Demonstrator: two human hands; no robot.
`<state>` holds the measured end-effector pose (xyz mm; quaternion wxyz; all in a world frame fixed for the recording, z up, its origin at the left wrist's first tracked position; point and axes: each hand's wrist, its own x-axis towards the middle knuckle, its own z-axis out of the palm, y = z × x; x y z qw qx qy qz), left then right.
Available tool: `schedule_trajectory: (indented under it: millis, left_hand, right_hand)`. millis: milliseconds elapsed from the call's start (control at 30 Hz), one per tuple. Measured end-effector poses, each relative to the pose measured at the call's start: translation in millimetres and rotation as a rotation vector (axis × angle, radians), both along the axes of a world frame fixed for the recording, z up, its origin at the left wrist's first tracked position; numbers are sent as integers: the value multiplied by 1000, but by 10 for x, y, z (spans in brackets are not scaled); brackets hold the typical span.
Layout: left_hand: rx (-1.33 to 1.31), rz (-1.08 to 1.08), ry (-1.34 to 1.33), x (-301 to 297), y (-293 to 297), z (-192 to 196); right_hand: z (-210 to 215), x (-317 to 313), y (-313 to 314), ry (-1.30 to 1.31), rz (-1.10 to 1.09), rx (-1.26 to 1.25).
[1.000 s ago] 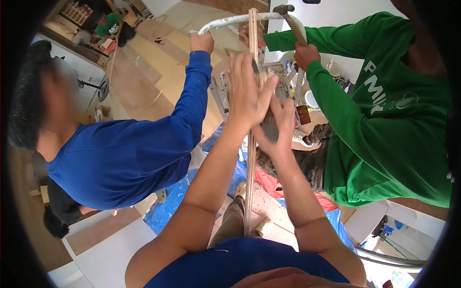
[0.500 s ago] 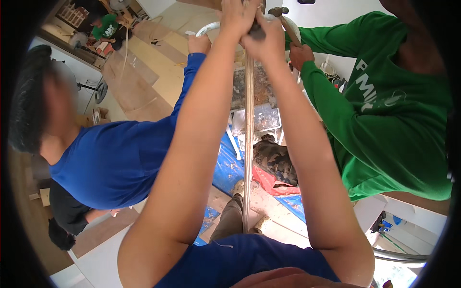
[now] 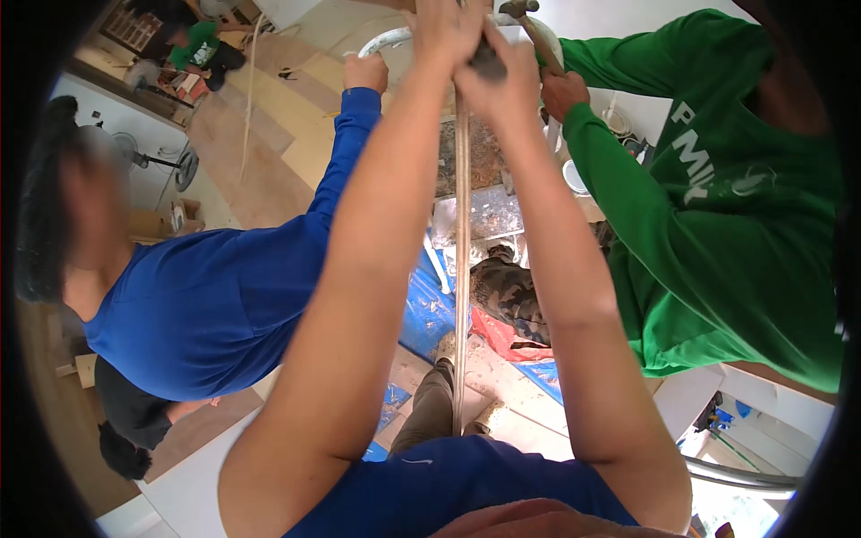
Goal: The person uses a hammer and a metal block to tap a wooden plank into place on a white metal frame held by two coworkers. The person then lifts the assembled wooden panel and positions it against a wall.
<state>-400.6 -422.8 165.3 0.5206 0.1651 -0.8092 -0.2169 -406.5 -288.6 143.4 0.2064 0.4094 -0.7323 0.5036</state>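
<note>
Since a second ago, the left grip and right grip have moved farther along the wooden strip, which runs down mid-view. The right grip is closed around a dark block; I cannot tell how the left one holds. Beside them, a green-sleeved person clutches a hammer.

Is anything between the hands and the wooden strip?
A dark block, held between the left hand and right hand; whether it touches the wooden strip is hidden. Nothing else visible intervenes.
</note>
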Motion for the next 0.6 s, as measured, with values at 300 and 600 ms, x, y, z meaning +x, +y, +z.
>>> schedule_trajectory:
  millis: [300,600]
  left_hand:
    - [49,-23,-41,64,-74,-29]
    - [79,-32,-220,1793,1711,-692]
  right_hand:
    - [-8,-40,-57,36,71,-29]
    - [-587,1591,1651,-160,127,111]
